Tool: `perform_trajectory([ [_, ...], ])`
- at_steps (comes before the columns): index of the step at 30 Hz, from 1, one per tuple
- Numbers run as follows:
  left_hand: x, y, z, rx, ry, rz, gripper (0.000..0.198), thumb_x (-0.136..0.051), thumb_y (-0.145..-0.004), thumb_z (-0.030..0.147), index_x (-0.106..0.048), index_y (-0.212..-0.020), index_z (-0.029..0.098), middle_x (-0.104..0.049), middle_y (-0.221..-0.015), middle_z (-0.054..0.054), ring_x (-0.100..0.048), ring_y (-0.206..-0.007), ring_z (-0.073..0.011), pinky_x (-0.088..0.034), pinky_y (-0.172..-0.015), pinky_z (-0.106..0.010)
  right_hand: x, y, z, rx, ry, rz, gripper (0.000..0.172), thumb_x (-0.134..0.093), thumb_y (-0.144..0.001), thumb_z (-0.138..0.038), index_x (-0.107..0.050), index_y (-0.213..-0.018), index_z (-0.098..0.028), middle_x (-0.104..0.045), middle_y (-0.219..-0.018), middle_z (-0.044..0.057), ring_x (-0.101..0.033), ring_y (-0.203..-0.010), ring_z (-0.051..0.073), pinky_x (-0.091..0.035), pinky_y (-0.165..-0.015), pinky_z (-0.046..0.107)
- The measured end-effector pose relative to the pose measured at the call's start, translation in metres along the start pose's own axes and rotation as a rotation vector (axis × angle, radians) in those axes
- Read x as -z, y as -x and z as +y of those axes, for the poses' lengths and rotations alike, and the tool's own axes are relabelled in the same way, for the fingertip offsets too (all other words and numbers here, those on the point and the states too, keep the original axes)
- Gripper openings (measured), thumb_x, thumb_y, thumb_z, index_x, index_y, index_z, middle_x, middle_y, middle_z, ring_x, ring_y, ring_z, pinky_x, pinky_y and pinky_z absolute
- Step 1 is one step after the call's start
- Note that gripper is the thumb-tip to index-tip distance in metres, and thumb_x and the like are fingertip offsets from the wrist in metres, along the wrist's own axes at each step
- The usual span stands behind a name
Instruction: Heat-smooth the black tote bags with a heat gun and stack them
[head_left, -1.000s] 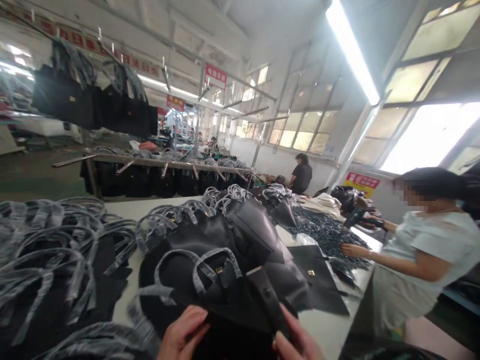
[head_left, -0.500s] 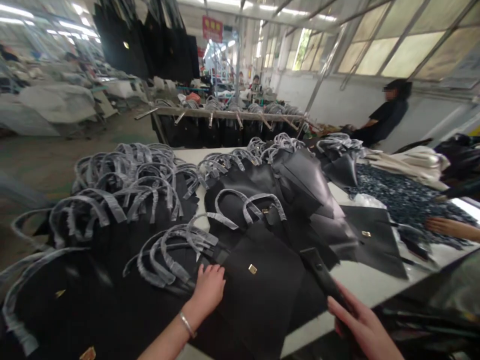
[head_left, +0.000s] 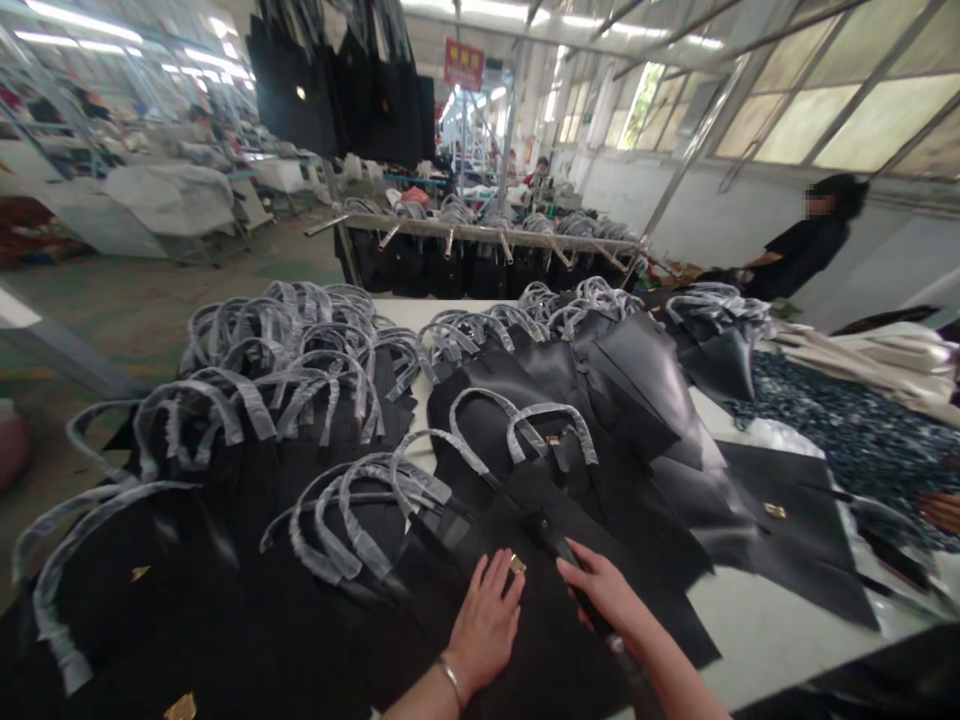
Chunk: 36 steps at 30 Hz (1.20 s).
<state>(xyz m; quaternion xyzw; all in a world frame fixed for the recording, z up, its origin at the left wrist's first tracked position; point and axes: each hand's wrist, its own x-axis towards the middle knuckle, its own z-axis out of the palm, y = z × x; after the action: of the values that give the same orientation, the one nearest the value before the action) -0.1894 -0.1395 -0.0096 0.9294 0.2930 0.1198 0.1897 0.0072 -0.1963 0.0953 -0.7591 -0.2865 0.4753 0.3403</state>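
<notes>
L hand (head_left: 486,625) lies open, fingers spread, flat on black leather bag panel (head_left: 551,640), just beside small gold plate (head_left: 516,564). R hand (head_left: 600,590) closed around long black strap (head_left: 556,545). Bag handles in plastic wrap (head_left: 352,520) just up-left of L hand; more black bags (head_left: 180,590) piled further L. White desk (head_left: 780,640) to R of R hand; co-worker's hand (head_left: 941,512) far R.
</notes>
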Motion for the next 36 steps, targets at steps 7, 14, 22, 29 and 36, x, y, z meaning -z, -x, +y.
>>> perform_trajectory([
  [7,0.0,-0.003,0.0,0.003,0.019,0.008,0.05,-0.044,-0.092,0.026,-0.039,-0.141,0.024,-0.026,-0.156,-0.009,-0.015,-0.147,-0.0228,-0.019,-0.121,-0.047,-0.011,-0.018,-0.024,0.075,0.055,-0.018,0.065,-0.058,-0.084,-0.045,-0.045,-0.14,-0.014,-0.056,-0.061,-0.005,-0.052,-0.039,0.01,-0.039,-0.036,0.02],
  [14,0.003,0.001,-0.003,-0.026,0.146,0.088,0.053,-0.043,-0.091,0.014,-0.036,-0.143,0.022,-0.032,-0.153,-0.009,-0.026,-0.143,-0.0235,-0.028,-0.118,-0.047,-0.007,0.013,-0.021,0.176,0.057,-0.085,0.07,-0.058,-0.084,-0.051,-0.039,-0.144,-0.02,-0.062,-0.074,-0.002,-0.053,-0.049,0.01,-0.043,-0.047,0.023],
  [22,0.033,0.013,-0.061,0.649,0.526,0.537,0.03,-0.056,-0.081,0.009,-0.053,-0.109,0.018,-0.056,-0.105,-0.007,-0.06,-0.094,-0.0192,-0.05,-0.088,-0.038,-0.029,0.049,0.012,0.023,0.214,-0.337,0.064,-0.056,-0.084,-0.041,-0.045,-0.142,-0.017,-0.06,-0.065,-0.002,-0.049,-0.045,0.009,-0.039,-0.043,0.021],
  [29,0.042,0.006,-0.083,0.743,0.64,0.431,0.04,-0.071,-0.065,0.009,-0.046,-0.095,0.019,-0.056,-0.072,0.006,-0.06,-0.063,-0.0119,-0.048,-0.065,-0.024,-0.059,0.04,0.016,0.015,0.238,-0.351,0.061,-0.056,-0.083,-0.035,-0.048,-0.14,-0.016,-0.066,-0.077,0.002,-0.05,-0.042,0.008,-0.04,-0.041,0.02],
  [36,0.042,0.006,-0.088,0.749,0.647,0.409,0.041,-0.073,-0.064,0.012,-0.044,-0.092,0.02,-0.052,-0.068,0.008,-0.058,-0.063,-0.0125,-0.044,-0.064,-0.024,-0.082,0.029,-0.008,0.056,0.27,-0.337,0.06,-0.058,-0.082,-0.032,-0.049,-0.14,-0.019,-0.063,-0.069,-0.001,-0.052,-0.042,0.009,-0.042,-0.04,0.02],
])
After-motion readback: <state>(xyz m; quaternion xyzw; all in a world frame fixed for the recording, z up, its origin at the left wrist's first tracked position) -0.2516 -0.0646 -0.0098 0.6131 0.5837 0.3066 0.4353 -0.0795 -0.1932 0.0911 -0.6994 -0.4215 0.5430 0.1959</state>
